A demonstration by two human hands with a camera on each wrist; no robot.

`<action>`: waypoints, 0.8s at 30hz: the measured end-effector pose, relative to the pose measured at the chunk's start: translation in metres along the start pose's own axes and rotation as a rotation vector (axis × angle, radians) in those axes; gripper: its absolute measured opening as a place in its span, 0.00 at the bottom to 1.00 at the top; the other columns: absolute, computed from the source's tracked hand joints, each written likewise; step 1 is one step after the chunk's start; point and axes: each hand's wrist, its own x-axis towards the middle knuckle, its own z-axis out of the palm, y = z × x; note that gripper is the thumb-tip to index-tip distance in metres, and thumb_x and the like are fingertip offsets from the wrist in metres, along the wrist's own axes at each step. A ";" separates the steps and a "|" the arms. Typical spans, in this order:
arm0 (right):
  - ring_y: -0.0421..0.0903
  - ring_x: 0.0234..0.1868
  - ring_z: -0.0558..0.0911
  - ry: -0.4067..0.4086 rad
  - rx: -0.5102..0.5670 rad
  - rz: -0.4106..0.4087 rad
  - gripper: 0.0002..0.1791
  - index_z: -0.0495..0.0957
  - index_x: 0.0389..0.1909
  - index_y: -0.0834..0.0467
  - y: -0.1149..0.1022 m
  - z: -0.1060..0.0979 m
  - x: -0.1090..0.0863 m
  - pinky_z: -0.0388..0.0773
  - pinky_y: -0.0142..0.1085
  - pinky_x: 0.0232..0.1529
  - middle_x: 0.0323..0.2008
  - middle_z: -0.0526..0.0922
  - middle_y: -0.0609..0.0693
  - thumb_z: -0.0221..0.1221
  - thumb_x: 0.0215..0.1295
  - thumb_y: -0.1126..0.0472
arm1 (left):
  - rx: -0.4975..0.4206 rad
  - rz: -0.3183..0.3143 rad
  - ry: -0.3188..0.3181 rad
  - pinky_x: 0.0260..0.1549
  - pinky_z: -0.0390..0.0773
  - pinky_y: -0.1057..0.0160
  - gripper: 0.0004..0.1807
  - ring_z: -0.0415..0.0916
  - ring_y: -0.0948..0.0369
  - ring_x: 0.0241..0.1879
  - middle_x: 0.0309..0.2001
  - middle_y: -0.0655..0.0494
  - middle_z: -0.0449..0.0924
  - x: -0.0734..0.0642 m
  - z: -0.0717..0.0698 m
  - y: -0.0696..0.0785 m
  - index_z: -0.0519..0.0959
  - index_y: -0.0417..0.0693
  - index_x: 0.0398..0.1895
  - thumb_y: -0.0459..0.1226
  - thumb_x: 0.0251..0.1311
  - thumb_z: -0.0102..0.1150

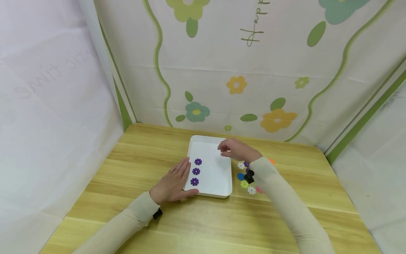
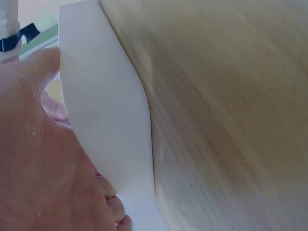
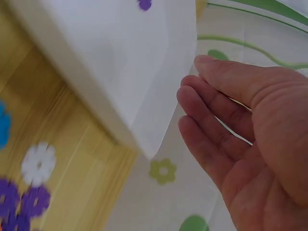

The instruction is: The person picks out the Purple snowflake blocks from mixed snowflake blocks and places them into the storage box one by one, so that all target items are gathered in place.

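1. Already, three purple discs (image 1: 196, 171) line up inside the white tray (image 1: 215, 180); other discs (image 1: 244, 184) lie loose on the bench (image 1: 203, 225).
2. Left hand (image 1: 172, 184) rests straight-fingered along the tray's edge.
3. Right hand (image 1: 237, 150) hovers, loosely curled, apparently empty.

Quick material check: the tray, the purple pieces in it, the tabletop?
Tray: probably smooth satin plastic; even white, rounded corners, moulded-looking walls. Purple pieces: likely plastic; uniform colour, notched edges, finish too small to judge. Tabletop: wood or wood-look laminate; visible grain, soft sheen.
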 end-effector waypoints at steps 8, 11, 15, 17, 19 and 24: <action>0.58 0.56 0.86 0.023 -0.086 0.040 0.16 0.83 0.58 0.67 0.039 0.000 -0.045 0.84 0.54 0.61 0.55 0.87 0.62 0.64 0.73 0.67 | -0.023 0.010 -0.011 0.82 0.55 0.40 0.59 0.42 0.38 0.85 0.85 0.32 0.41 -0.001 -0.004 0.002 0.50 0.27 0.82 0.67 0.71 0.51; 0.59 0.56 0.86 0.031 -0.120 0.068 0.17 0.83 0.59 0.67 0.053 0.006 -0.057 0.85 0.53 0.60 0.55 0.88 0.63 0.65 0.72 0.66 | -0.011 0.002 -0.024 0.83 0.54 0.41 0.59 0.41 0.39 0.86 0.86 0.33 0.39 0.000 -0.004 0.001 0.48 0.28 0.83 0.68 0.72 0.50; 0.58 0.54 0.88 0.034 -0.135 0.115 0.17 0.84 0.57 0.68 0.070 0.015 -0.068 0.86 0.51 0.57 0.53 0.88 0.63 0.67 0.71 0.67 | 0.008 0.000 -0.031 0.83 0.53 0.41 0.59 0.40 0.40 0.86 0.86 0.34 0.38 0.001 -0.003 0.000 0.48 0.29 0.83 0.69 0.72 0.48; 0.56 0.52 0.88 0.033 -0.127 0.128 0.15 0.84 0.55 0.67 0.076 0.019 -0.071 0.87 0.50 0.56 0.51 0.89 0.61 0.67 0.70 0.68 | 0.007 0.002 -0.027 0.82 0.54 0.41 0.59 0.40 0.40 0.86 0.86 0.33 0.39 0.001 -0.002 0.000 0.48 0.28 0.83 0.69 0.72 0.48; 0.54 0.49 0.88 0.034 -0.123 0.131 0.13 0.85 0.53 0.66 0.080 0.023 -0.072 0.88 0.49 0.54 0.49 0.89 0.60 0.67 0.70 0.68 | 0.016 0.003 -0.031 0.83 0.54 0.41 0.59 0.40 0.40 0.86 0.86 0.33 0.39 0.000 -0.003 0.000 0.48 0.28 0.83 0.69 0.72 0.48; 0.50 0.46 0.87 0.039 -0.109 0.154 0.09 0.86 0.49 0.64 0.085 0.029 -0.071 0.88 0.48 0.52 0.45 0.90 0.56 0.67 0.70 0.68 | 0.008 -0.004 -0.044 0.83 0.53 0.43 0.59 0.40 0.41 0.86 0.86 0.34 0.39 0.000 -0.004 0.002 0.47 0.29 0.83 0.70 0.72 0.46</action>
